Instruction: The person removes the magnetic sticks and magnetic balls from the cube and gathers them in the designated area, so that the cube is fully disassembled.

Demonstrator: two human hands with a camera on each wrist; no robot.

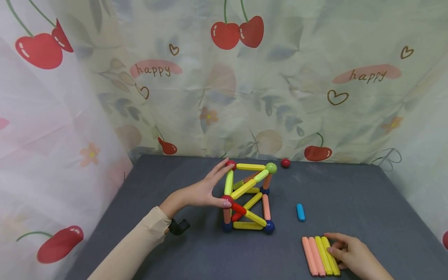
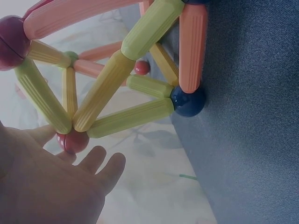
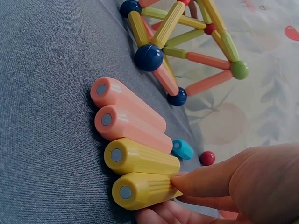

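A frame of magnetic rods and balls point(image 1: 245, 190) stands mid-table, with red, green and dark blue balls at its corners. My left hand point(image 1: 201, 192) spans its left side, thumb on the near red ball point(image 1: 227, 200) and fingers at the far red ball point(image 2: 74, 141). Two pink rods point(image 3: 128, 102) and two yellow ones lie side by side at the front right. My right hand point(image 1: 353, 252) pinches the rightmost yellow rod point(image 3: 145, 190) between thumb and fingers; its far end is hidden by the thumb in the right wrist view.
A short blue rod point(image 1: 300, 212) lies between the frame and the row of rods. Behind the frame, a loose red ball point(image 1: 285, 163) sits near the table's back edge. Printed cloth point(image 1: 224, 97) hangs behind the dark table point(image 1: 157, 241) and along its sides.
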